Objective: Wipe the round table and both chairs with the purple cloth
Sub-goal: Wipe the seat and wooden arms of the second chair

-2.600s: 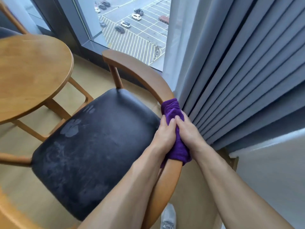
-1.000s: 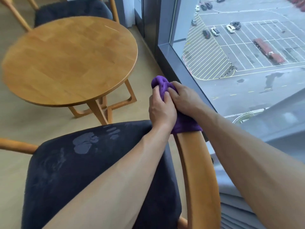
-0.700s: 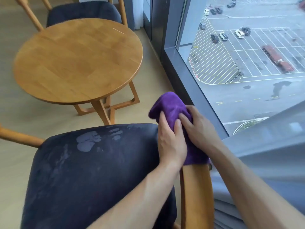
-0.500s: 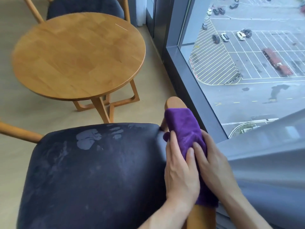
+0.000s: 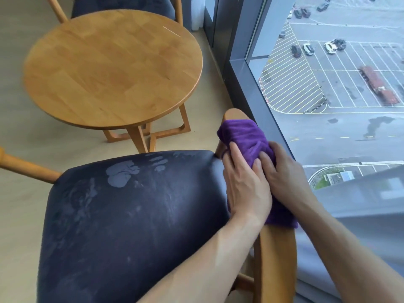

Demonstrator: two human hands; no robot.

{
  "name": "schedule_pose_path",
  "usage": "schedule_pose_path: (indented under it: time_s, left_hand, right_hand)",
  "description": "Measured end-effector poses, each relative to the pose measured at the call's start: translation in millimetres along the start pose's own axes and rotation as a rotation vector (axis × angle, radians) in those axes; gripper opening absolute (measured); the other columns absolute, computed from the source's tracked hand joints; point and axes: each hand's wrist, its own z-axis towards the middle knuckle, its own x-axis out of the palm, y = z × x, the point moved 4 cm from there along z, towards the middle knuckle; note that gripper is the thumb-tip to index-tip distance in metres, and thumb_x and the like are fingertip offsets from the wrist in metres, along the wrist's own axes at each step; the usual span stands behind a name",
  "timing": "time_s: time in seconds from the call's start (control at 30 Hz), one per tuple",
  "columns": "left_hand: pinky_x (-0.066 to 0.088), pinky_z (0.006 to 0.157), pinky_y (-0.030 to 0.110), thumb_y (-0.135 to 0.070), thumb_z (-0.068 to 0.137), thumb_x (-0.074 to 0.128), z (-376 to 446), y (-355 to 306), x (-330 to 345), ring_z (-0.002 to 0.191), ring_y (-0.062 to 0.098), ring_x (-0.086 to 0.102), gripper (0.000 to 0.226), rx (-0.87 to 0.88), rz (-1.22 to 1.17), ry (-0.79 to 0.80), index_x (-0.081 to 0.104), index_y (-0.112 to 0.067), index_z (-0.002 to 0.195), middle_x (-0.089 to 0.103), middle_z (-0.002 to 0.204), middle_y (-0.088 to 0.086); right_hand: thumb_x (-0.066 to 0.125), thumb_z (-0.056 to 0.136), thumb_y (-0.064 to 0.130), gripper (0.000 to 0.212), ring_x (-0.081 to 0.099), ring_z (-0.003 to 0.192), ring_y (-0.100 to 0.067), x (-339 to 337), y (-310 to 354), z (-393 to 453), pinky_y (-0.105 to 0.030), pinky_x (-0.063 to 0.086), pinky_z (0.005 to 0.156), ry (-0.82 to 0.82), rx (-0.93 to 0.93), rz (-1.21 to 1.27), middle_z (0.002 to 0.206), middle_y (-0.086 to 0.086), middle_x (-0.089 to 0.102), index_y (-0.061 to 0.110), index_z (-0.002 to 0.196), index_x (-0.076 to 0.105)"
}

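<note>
— Where does the wiping stand?

— On the near chair [image 5: 131,226]. The purple cloth [image 5: 247,138] is wrapped over the far end of its right wooden armrest [image 5: 275,259], beside the window [image 5: 328,84]. The left hand [image 5: 244,186] and right hand [image 5: 284,173] both have their fingers [image 5: 237,156] curled round the cloth, clamping it onto the wood.

— And what's done?

— The dark seat shows wipe streaks and a palm-shaped mark, so it looks already gone over. I can't tell whether the round surface [image 5: 109,66] on the left has been wiped. The far chair [image 5: 122,5] behind it, barely in view, probably still waits
</note>
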Motion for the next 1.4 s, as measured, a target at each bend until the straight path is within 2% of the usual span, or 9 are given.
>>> schedule_pose_path:
  time_s: [0.13, 0.27, 0.4, 0.63, 0.8, 0.87, 1.13, 1.23, 1.4]
  left_hand:
    - [0.025, 0.120, 0.041, -0.029, 0.107, 0.036, 67.7, -10.1, -5.1, 0.150, 0.026, 0.019, 0.055, 0.047, 0.050, -0.111, 0.018, -0.021, 0.158, 0.014, 0.165, 0.007]
    - [0.026, 0.115, 0.035, -0.029, 0.106, 0.038, 93.1, -12.5, -10.4, 0.149, 0.023, 0.024, 0.056, 0.022, 0.005, -0.074, 0.018, -0.022, 0.158, 0.018, 0.165, 0.006]
    - [0.025, 0.115, 0.032, -0.036, 0.105, 0.038, 39.0, -0.7, -0.6, 0.148, 0.022, 0.026, 0.065, -0.065, -0.072, -0.001, 0.007, -0.021, 0.160, 0.020, 0.165, 0.006]
    - [0.021, 0.120, 0.025, -0.040, 0.105, 0.034, -89.9, 17.7, -0.5, 0.152, 0.008, 0.010, 0.065, 0.019, 0.043, 0.197, -0.004, -0.038, 0.158, 0.003, 0.167, -0.007]
    - [0.016, 0.124, 0.032, -0.034, 0.104, 0.035, -91.6, 17.4, 0.6, 0.154, 0.011, -0.001, 0.061, 0.114, 0.188, 0.238, 0.007, -0.043, 0.157, -0.013, 0.166, -0.008]
    - [0.007, 0.125, 0.028, -0.033, 0.104, 0.037, -76.5, 13.7, 1.6, 0.154, 0.013, 0.001, 0.059, 0.131, 0.174, 0.200, 0.013, -0.039, 0.158, -0.010, 0.167, -0.005]
    - [0.020, 0.116, 0.030, -0.030, 0.107, 0.036, 2.7, 0.5, 1.1, 0.153, 0.019, 0.013, 0.058, -0.005, -0.088, 0.053, 0.011, -0.031, 0.159, 0.007, 0.168, 0.004]
    - [0.021, 0.117, 0.030, -0.032, 0.107, 0.034, -23.7, 2.4, 0.1, 0.153, 0.016, 0.012, 0.062, -0.020, -0.040, 0.095, 0.002, -0.030, 0.160, 0.007, 0.168, 0.001]
    - [0.010, 0.125, 0.038, -0.040, 0.106, 0.030, -32.7, -10.8, 10.4, 0.154, 0.017, -0.004, 0.058, 0.101, 0.236, 0.129, 0.010, -0.030, 0.160, -0.001, 0.168, -0.008]
  right_hand:
    - [0.044, 0.101, 0.027, 0.042, 0.055, 0.119, -0.031, 8.8, 25.4, 71.4, -0.032, 0.038, 0.084, 0.052, -0.187, -0.118, 0.133, -0.010, 0.060, 0.027, 0.144, 0.045]
    - [0.039, 0.103, 0.030, 0.042, 0.053, 0.125, -0.030, 15.8, 31.6, 99.2, -0.026, 0.033, 0.085, 0.140, -0.105, -0.074, 0.139, -0.008, 0.057, 0.030, 0.145, 0.043]
    - [0.043, 0.101, 0.038, 0.039, 0.057, 0.119, -0.031, 6.2, 6.8, 45.4, -0.029, 0.035, 0.084, 0.123, 0.023, -0.018, 0.132, -0.009, 0.062, 0.032, 0.140, 0.045]
    - [0.046, 0.101, 0.036, 0.025, 0.061, 0.104, -0.019, -2.5, -32.9, -108.8, -0.029, 0.039, 0.078, -0.013, 0.272, 0.223, 0.103, 0.024, 0.063, 0.043, 0.126, 0.048]
    - [0.042, 0.103, 0.037, 0.012, 0.063, 0.097, -0.030, 4.5, -33.5, -151.8, -0.037, 0.039, 0.075, -0.101, 0.427, 0.334, 0.096, 0.006, 0.066, 0.034, 0.108, 0.053]
    - [0.042, 0.104, 0.036, 0.016, 0.061, 0.096, -0.027, -0.5, -25.3, -136.2, -0.034, 0.037, 0.075, -0.094, 0.390, 0.297, 0.100, 0.003, 0.066, 0.030, 0.113, 0.054]
    - [0.046, 0.100, 0.036, 0.050, 0.053, 0.127, -0.027, -2.2, -1.7, 9.9, -0.028, 0.036, 0.095, 0.125, 0.049, 0.018, 0.142, -0.004, 0.056, 0.034, 0.149, 0.036]
    - [0.053, 0.094, 0.045, 0.054, 0.054, 0.127, -0.011, -0.2, -11.4, 16.8, -0.031, 0.036, 0.112, 0.243, 0.032, 0.296, 0.140, 0.010, 0.056, 0.038, 0.146, 0.041]
    - [0.060, 0.086, 0.064, 0.055, 0.068, 0.112, -0.015, 12.3, -55.0, -50.9, -0.035, 0.048, 0.103, 0.382, 0.462, 0.913, 0.125, 0.000, 0.070, 0.026, 0.126, 0.067]
